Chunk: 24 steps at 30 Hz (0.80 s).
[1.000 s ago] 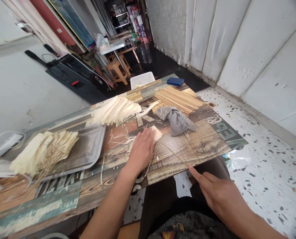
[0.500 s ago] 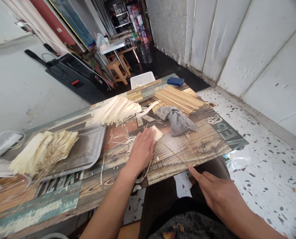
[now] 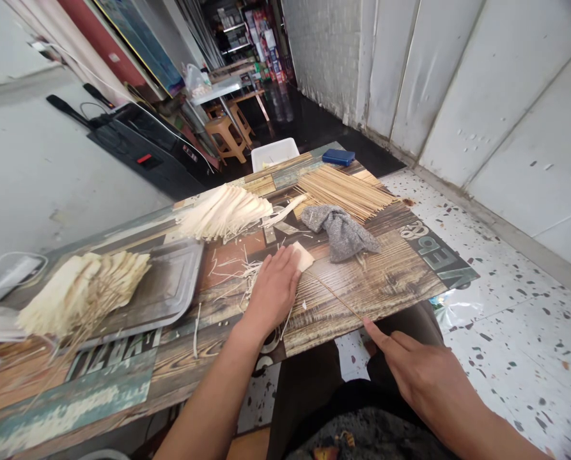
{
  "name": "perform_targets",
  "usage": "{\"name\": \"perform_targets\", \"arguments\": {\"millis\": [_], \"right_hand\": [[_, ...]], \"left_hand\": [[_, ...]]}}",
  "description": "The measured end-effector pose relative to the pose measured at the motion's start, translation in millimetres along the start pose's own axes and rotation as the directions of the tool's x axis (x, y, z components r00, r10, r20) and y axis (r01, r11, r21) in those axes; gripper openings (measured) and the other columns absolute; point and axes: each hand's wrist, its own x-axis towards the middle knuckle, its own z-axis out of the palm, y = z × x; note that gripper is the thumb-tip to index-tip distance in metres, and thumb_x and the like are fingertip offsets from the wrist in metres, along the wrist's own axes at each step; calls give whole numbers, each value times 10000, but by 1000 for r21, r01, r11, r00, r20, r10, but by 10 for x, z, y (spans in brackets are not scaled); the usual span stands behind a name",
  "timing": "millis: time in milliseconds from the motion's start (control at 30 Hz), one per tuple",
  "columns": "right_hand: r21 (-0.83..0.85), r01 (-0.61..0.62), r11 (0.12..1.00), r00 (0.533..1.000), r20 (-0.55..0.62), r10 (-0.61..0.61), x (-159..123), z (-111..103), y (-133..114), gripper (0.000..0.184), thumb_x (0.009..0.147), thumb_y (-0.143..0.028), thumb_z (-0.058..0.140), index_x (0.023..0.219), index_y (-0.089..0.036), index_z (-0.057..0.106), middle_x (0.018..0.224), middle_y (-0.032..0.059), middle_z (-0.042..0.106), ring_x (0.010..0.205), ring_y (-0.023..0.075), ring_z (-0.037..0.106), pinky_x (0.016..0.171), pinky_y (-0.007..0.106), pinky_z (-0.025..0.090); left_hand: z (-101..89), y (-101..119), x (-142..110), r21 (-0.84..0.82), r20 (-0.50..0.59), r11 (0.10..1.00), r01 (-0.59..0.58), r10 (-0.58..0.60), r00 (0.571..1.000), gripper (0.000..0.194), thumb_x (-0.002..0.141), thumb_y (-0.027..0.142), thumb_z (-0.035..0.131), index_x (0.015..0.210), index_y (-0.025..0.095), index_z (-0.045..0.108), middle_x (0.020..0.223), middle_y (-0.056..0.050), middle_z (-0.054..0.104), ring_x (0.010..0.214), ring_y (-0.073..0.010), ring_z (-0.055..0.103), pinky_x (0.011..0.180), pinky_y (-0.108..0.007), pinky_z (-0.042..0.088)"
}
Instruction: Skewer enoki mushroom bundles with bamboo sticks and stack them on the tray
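Note:
My left hand (image 3: 276, 281) lies flat on the wooden-patterned table (image 3: 385, 275), its fingers stretched over a pale slice of what looks like enoki mushroom (image 3: 304, 257). Only the slice's far right end shows past the fingers. Stringy scraps (image 3: 250, 276) lie beside the hand. At the table's near edge, my right hand (image 3: 417, 364) is closed on the near end of a thin wooden skewer (image 3: 337, 297), index finger stretched along it. The skewer's other end reaches the slice; whether its tip is inside cannot be seen.
A pile of pale slices (image 3: 225, 211) sits beyond my left hand. Skewered bunches (image 3: 86, 287) rest on a tray (image 3: 182, 281) at left. A grey cloth (image 3: 343, 233), loose skewers (image 3: 345, 191) and a blue box (image 3: 339, 157) lie farther right. A white container (image 3: 274, 152) stands beyond.

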Motion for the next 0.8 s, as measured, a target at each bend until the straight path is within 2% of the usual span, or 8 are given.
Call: {"name": "perform_targets", "arguments": {"millis": [600,667,733,800], "right_hand": [[-5,-2,1000,1000,-15,2,30,32,0,460,881,-25,308,1305,-65,482,636,-28,541,421,128,535,395,257,384],[-7,-7,1000,1000,-10,7,27,33,3,460,884,-28,311,1311,-69,476,644,-27,544,422,133,537,392,261,391],[1,-16,1000,1000,-1,16,9,13,11,460,896,-41,312,1331,-73,458,643,-28,541,427,135,541,392,257,404],[26,-34,999,999,16,34,-21,-29,21,456,919,-72,314,1358,-80,436,642,-28,539,442,135,549,402,247,425]], "left_hand": [[14,1,-5,14,-2,1000,-11,11,1000,452,997,281,278,1396,133,432,1492,-109,408,1392,-243,348,1137,-455,284],[3,15,-10,52,-26,998,-17,18,999,446,996,277,283,1389,138,442,1497,-105,401,1404,-250,322,1151,-475,248],[-13,10,-4,106,-65,994,-28,35,997,444,993,305,313,1391,153,438,1504,-101,390,1425,-272,273,1167,-537,157],[-28,-24,17,122,-54,991,-58,65,996,455,983,342,355,1391,155,434,1489,-114,411,1418,-288,285,1164,-567,132]]}}
